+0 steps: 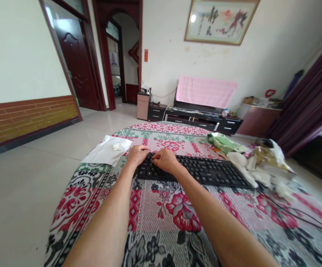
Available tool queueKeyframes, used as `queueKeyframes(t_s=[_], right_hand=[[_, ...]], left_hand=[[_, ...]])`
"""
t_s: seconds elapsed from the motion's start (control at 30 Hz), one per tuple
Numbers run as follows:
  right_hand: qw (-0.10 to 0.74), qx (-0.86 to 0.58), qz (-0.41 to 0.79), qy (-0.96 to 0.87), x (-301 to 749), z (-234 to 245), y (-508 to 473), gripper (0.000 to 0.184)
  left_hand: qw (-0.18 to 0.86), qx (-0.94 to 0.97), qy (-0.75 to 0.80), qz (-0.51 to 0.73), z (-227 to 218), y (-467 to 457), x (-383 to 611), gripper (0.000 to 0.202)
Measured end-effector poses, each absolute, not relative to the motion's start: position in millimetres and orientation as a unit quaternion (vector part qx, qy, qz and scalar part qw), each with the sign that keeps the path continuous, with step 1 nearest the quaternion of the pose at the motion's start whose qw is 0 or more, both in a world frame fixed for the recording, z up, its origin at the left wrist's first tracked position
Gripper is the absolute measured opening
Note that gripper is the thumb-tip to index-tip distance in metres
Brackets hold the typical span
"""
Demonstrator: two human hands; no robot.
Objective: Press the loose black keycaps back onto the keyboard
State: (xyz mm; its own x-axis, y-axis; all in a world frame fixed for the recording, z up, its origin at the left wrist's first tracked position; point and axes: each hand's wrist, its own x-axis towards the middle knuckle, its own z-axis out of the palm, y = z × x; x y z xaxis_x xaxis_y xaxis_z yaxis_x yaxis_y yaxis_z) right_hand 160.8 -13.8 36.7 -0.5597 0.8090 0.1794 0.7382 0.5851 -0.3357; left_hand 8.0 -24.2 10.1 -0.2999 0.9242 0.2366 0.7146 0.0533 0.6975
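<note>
A black keyboard (213, 171) lies across the flower-patterned tablecloth in front of me. My left hand (137, 155) is at its far left corner, closed on the edge with the fingers pointing right. Close beside it, my right hand (165, 160) is bent over the keys at the left end, thumb and fingers pinched together. Whatever the right fingertips hold, if anything, is too small to make out. Left of my left hand, a crumpled white tissue (118, 147) rests on a white paper sheet (105, 152).
At the table's right side sits a pile of crumpled wrappers and tissues (261, 163), with a green bag (224, 142) behind it. Black cables (294, 211) run off to the right. Beyond the table stands a low cabinet (194, 119) below a pink cloth (205, 91).
</note>
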Motion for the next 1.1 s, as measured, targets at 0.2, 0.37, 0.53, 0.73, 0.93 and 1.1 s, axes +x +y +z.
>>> queueKeyframes(t_s=[0.2,0.37,0.53,0.73,0.93,1.1], right_hand=[[0.102,-0.481,0.108,-0.864,150.6,46.4,-10.0,0.024],[0.086,-0.471,0.079,-0.875,146.9,51.1,-11.9,0.026],[0.082,-0.465,0.066,-0.879,146.1,52.5,-14.0,0.026],[0.080,-0.446,0.079,-0.888,147.2,53.4,-12.6,0.024],[0.092,-0.456,0.105,-0.879,149.7,53.8,-13.7,0.027],[0.067,-0.468,0.115,-0.874,148.8,56.6,-14.4,0.031]], left_hand=[[0.152,0.578,0.705,0.382,12.9,-24.1,8.8,0.022],[0.218,0.597,0.676,0.372,14.3,-24.7,3.8,0.026],[0.264,0.607,0.653,0.369,16.5,-27.9,-2.7,0.039],[0.248,0.652,0.655,0.289,22.8,-30.9,-7.1,0.040],[0.264,0.647,0.663,0.267,23.6,-30.6,-6.9,0.041],[0.268,0.645,0.664,0.268,23.5,-30.8,-7.1,0.042]])
